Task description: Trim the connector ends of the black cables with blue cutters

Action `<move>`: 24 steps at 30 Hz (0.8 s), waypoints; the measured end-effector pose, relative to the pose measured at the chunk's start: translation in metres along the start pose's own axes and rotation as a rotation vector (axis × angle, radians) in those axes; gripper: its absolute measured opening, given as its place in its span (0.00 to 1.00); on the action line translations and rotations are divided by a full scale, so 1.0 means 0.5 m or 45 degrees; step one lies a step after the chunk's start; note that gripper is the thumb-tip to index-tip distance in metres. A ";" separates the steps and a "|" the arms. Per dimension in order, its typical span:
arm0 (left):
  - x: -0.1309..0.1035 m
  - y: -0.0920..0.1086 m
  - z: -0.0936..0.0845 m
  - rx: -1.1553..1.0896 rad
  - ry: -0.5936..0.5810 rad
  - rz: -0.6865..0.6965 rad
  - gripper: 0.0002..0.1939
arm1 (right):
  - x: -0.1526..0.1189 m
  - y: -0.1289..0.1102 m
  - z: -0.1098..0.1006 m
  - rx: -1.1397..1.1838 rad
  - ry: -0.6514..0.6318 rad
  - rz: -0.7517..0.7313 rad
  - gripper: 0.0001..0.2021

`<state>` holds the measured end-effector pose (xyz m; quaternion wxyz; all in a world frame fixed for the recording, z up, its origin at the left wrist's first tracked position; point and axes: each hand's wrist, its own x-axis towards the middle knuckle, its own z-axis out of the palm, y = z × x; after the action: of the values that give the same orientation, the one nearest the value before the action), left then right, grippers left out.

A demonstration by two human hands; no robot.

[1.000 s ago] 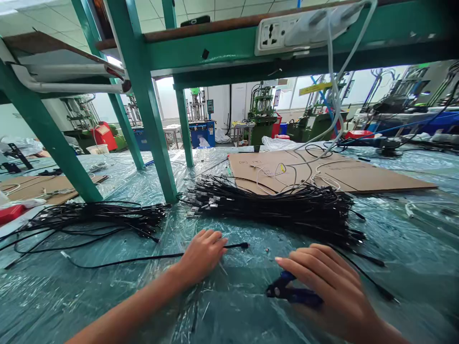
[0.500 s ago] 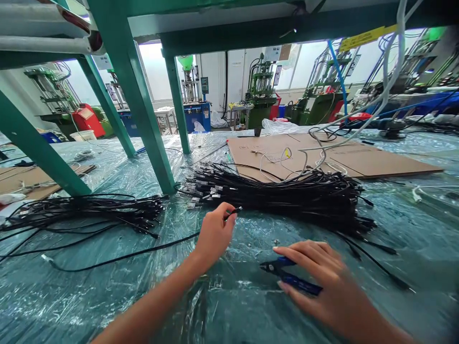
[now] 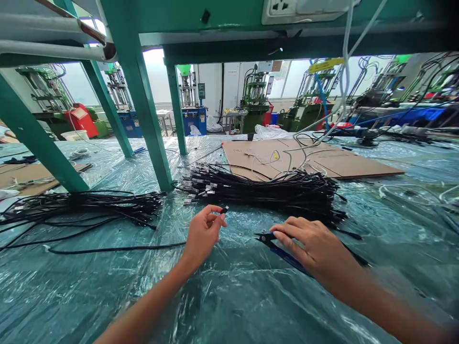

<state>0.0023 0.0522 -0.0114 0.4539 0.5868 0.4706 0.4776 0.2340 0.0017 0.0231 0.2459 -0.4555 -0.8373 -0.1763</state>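
Observation:
My left hand (image 3: 205, 232) pinches a black cable near its connector end (image 3: 224, 209), and the rest of that cable (image 3: 118, 250) trails left over the plastic-covered table. To the right, my right hand (image 3: 309, 239) is closed on blue-handled cutters (image 3: 266, 238), whose dark jaws point left toward my left hand without touching it. Behind both hands lies a large bundle of black cables (image 3: 265, 191) with pale connector ends at its left. A smaller black cable bundle (image 3: 86, 208) rests at the left.
Green frame legs (image 3: 152, 119) rise from the table at the left. Flat cardboard (image 3: 344, 162) lies behind the large bundle, with loose white wires over it. A power socket (image 3: 301, 10) is on the green beam overhead. Green machines (image 3: 255, 95) stand in the background.
The cutters have turned in my right hand, and its fingers have closed around the handles. My left hand has shifted slightly left with the cable end. The head view has moved a little.

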 end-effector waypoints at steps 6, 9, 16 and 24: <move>-0.010 -0.012 -0.002 -0.068 0.063 0.000 0.11 | -0.053 0.011 0.000 -0.159 0.231 -0.290 0.10; -0.017 -0.015 -0.002 -0.069 0.074 -0.009 0.12 | -0.093 0.011 0.015 -0.218 0.277 -0.336 0.13; -0.026 -0.012 0.007 -0.015 0.049 -0.038 0.12 | -0.141 0.031 0.032 -0.227 0.236 -0.278 0.15; -0.037 0.002 0.010 -0.028 -0.032 -0.118 0.12 | -0.114 0.054 0.018 0.027 0.112 -0.045 0.13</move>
<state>0.0056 0.0331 -0.0135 0.4880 0.5652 0.4862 0.4538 0.2810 -0.0182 -0.0153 0.2839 -0.4300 -0.8354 -0.1915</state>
